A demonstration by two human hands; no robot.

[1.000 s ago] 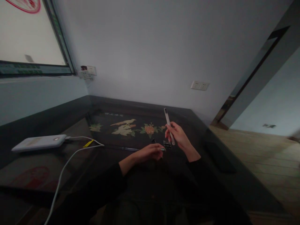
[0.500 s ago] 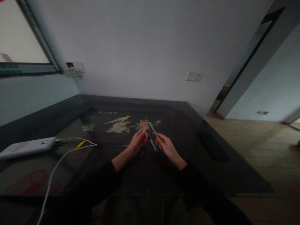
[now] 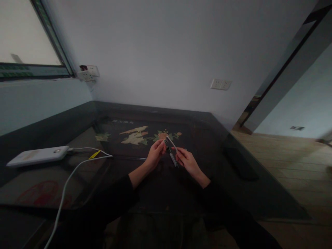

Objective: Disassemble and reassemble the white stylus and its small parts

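Observation:
Both my hands are raised together above a dark glass-topped table (image 3: 197,193). My right hand (image 3: 186,161) grips a slim white pen-like stick (image 3: 172,149) that slants up to the left. My left hand (image 3: 156,152) pinches a small dark piece (image 3: 166,146) right against the stick's upper end. The piece is too small and dim to name. Black sleeves cover both forearms.
A white power bank (image 3: 38,155) lies at the table's left with white cables (image 3: 75,169) and a yellow tag (image 3: 94,154). A bird-and-flower inlay (image 3: 137,135) decorates the table's far part. Wall sockets (image 3: 221,84) sit behind. Wooden floor (image 3: 293,162) lies to the right.
My left hand rose from the tabletop with the small piece and met the stick. My right hand tipped the stick from upright to a slant. The view shifted slightly.

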